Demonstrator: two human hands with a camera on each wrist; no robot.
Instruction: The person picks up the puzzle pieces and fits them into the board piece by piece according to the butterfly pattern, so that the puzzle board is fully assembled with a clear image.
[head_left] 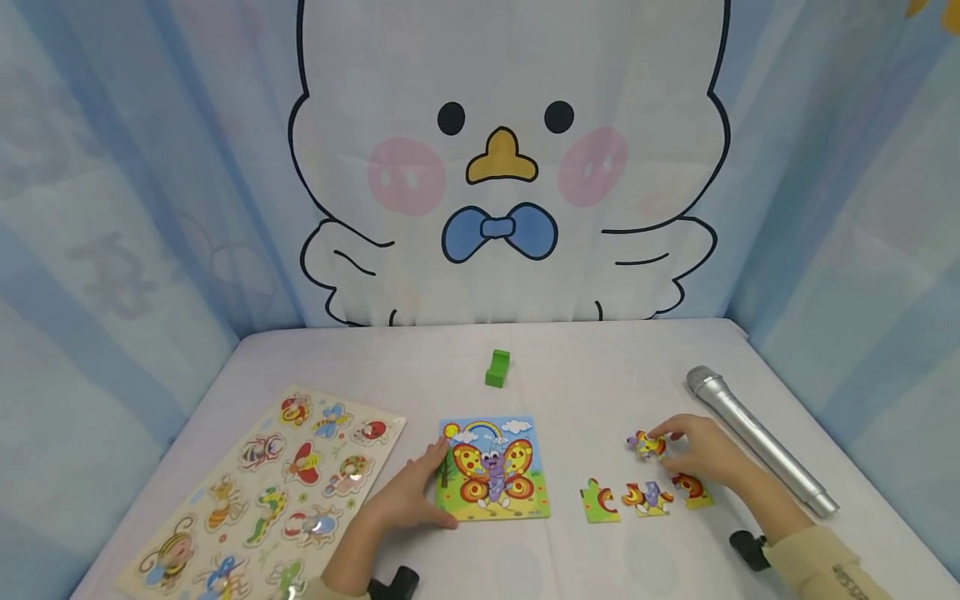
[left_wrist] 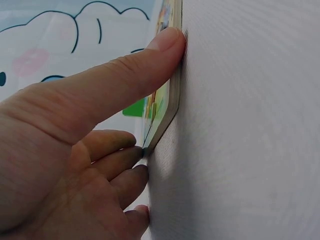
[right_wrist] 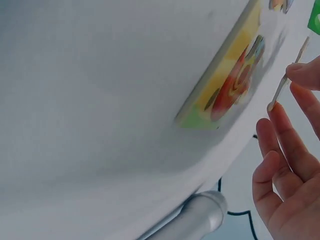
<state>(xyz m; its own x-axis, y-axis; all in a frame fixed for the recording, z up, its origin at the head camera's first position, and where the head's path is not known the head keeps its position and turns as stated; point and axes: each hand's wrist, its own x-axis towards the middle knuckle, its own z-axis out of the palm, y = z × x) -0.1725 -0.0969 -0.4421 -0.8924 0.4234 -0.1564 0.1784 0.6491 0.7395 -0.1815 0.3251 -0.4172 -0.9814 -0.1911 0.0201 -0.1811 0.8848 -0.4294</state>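
back: cloth backdrop [head_left: 510, 75], large white cartoon character [head_left: 645, 167] with black outlines, pink cheeks, yellow beak, blue bow tie | left and right: pale-blue patterned drapes [head_left: 97, 250], hanging in folds | desk [head_left: 600, 375]: white cloth cover, faint round markings towards the front | light: soft, fairly even

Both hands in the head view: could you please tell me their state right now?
Left hand: open, touching the butterfly picture board.
Right hand: closed, pinching a jigsaw piece.
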